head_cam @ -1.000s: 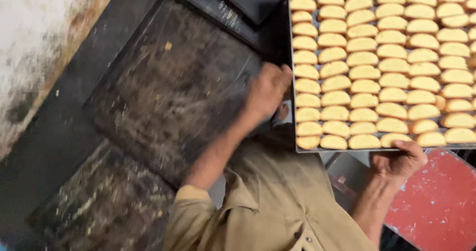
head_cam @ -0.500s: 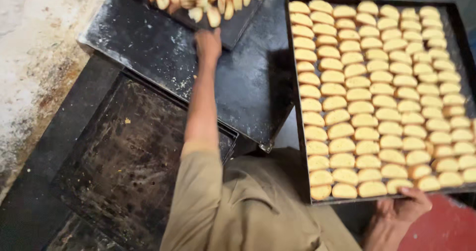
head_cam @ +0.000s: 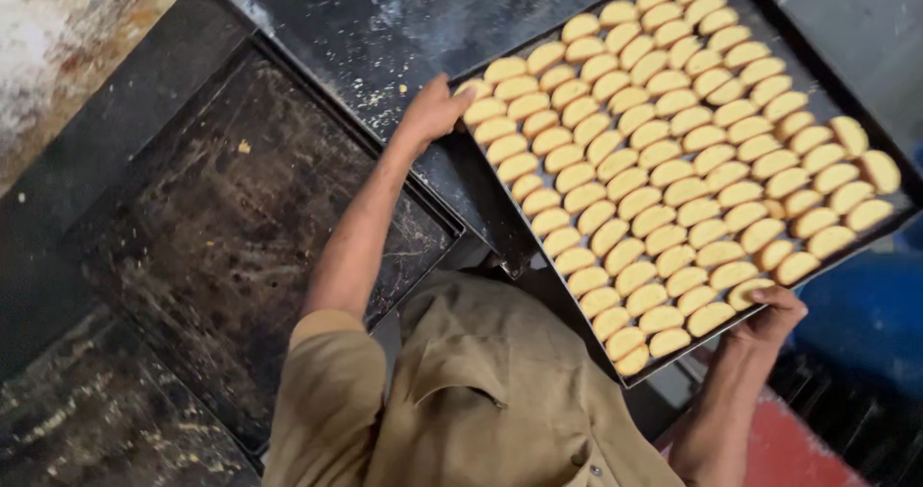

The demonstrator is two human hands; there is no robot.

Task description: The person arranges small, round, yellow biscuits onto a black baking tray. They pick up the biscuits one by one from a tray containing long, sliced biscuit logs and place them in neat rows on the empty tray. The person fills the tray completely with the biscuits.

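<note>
Two hands on dark baking tray (head_cam: 870, 112) of golden rusks (head_cam: 673, 160), right of frame: my left hand (head_cam: 435, 112) fingers curled on upper-left corner, right hand (head_cam: 774, 316) fingers pinching lower edge. Empty blackened tray (head_cam: 240, 227) left.

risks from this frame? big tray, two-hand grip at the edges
1. The baking tray looks tilted and is gripped only by the left hand and right hand at its near edge; it could tip.
2. The golden biscuits lie loose in rows; those at the right end are already out of line and may slide off.
</note>
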